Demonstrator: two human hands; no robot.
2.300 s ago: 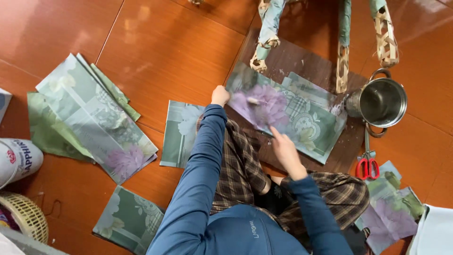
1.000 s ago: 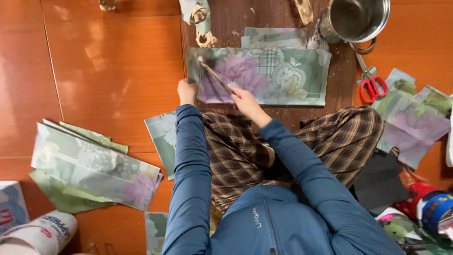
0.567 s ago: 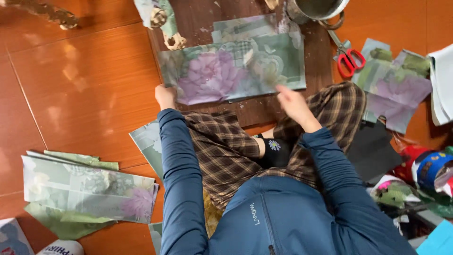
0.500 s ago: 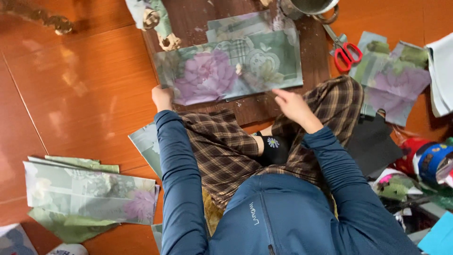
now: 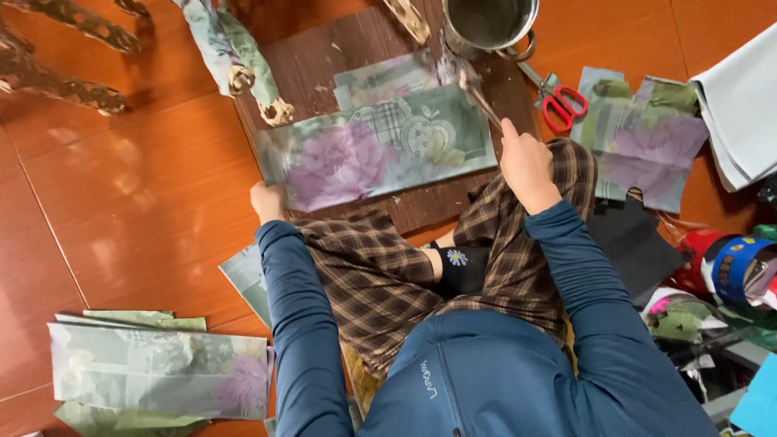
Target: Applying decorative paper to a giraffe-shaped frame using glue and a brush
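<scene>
On floral sheet [image 5: 376, 150]: both hands.

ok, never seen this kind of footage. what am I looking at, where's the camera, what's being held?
There is no machine here. One camera looks straight down on a person sitting cross-legged on a red-brown floor, working with bare hands.

In front of them lies a dark wooden board with a long flowered paper sheet on it. The left hand holds down the sheet's near left corner. The right hand grips a thin brush that points toward a metal pot at the board's far edge.

Red-handled scissors lie right of the board, with more flowered sheets beside them. A stack of folded flowered pieces sits at the lower left.
</scene>
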